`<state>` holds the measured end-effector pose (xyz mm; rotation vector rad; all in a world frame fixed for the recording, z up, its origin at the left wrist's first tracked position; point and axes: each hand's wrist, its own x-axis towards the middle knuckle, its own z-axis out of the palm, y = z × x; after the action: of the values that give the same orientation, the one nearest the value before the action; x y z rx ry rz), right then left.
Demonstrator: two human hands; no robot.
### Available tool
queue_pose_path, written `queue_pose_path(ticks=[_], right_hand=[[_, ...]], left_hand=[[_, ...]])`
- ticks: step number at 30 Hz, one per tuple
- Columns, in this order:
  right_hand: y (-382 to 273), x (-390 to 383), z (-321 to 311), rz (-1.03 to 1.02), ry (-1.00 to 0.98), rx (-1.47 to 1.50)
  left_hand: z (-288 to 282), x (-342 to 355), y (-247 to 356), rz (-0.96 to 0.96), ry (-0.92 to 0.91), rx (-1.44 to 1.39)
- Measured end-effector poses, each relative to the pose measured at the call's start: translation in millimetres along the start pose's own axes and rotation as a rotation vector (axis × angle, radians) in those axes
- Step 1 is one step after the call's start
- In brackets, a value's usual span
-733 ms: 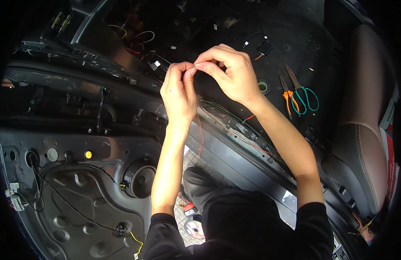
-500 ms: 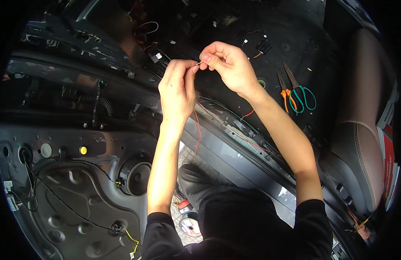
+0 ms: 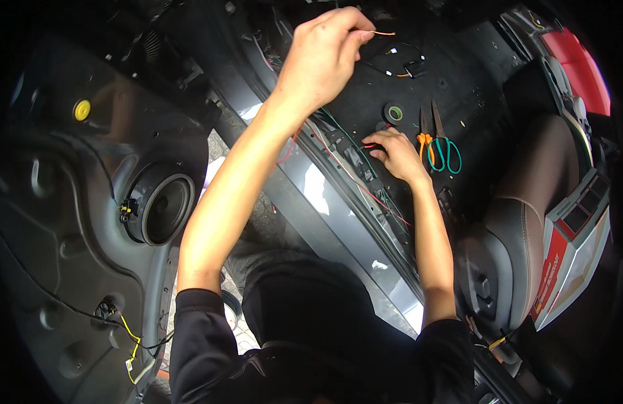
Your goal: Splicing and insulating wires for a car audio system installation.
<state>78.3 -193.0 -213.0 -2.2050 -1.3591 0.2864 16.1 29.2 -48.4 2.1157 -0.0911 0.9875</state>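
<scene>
My left hand point(image 3: 325, 57) is raised over the car's floor, thumb and forefinger pinched on a thin wire point(image 3: 384, 33). The wire's coppery end sticks out to the right of the fingertips. Lower and to the right, my right hand point(image 3: 400, 156) is down by the door sill, its fingers curled around a short red wire point(image 3: 369, 145). How firmly they grip it is hard to see. A roll of tape point(image 3: 393, 113) lies just above that hand. To its right are orange-handled pliers point(image 3: 423, 143) and teal-handled scissors point(image 3: 446, 156).
Thin red and green wires run along the door sill point(image 3: 304, 195). At left stands the stripped door panel point(image 3: 69, 236) with a round speaker point(image 3: 168, 209). A brown seat point(image 3: 527, 182) and a red-and-white box point(image 3: 567, 262) are at right. A black connector point(image 3: 413, 69) lies on the dark floor.
My hands were together, fingertips meeting at a wire. Now they are apart: the left stays high with the wire, and the right has moved down to the red wire. The view has turned rightward.
</scene>
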Motion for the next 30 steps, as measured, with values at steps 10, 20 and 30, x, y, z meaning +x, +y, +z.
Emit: queue_pose_path(ticks=[10, 20, 30], right_hand=[[-10, -8, -41, -0.064, 0.540, 0.048], [-75, -14, -79, -0.145, 0.467, 0.891], [-162, -20, -56, -0.087, 0.546, 0.349]], left_hand=[[50, -14, 10, 0.154, 0.219, 0.130], [9, -99, 66, 0.065, 0.133, -0.519], [-22, -126, 62, -0.406, 0.097, -0.612]])
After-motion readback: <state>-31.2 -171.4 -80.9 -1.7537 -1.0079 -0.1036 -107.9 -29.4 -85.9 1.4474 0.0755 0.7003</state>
